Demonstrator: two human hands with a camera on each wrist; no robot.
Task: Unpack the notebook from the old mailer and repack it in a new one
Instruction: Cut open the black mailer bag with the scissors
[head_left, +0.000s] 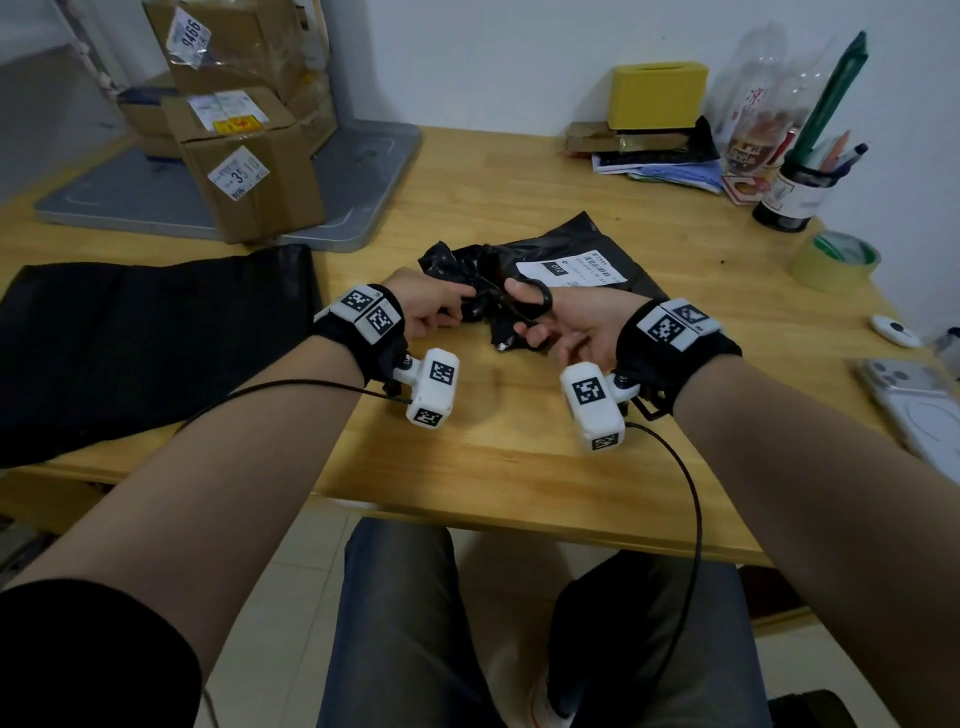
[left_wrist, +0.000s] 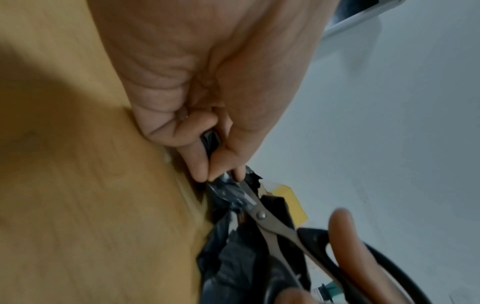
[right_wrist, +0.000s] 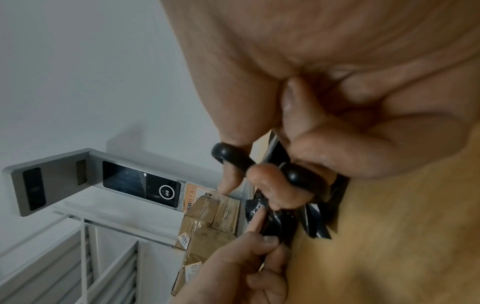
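1. The old mailer (head_left: 561, 260) lies on the table (head_left: 467, 457), near its middle, in front of the person.
2. The left hand (head_left: 431, 306) pinches the mailer's crumpled near-left end; the right hand (head_left: 566, 325) holds the scissors (head_left: 530, 304) just right of it, blades in the crumpled plastic.
3. The new mailer (head_left: 150, 338) lies flat at the table's left, overhanging the near edge.
4. Behind it, a platform scale (head_left: 332, 208) bears stacked cardboard boxes (head_left: 249, 171).
5. At the far right stand a yellow box (head_left: 657, 96) on a pile of papers, then bottles (head_left: 753, 104) and a pen holder (head_left: 795, 192).
6. A tape roll (head_left: 834, 262) lies nearer, by the right edge; a phone (head_left: 914, 400) lies nearer still.
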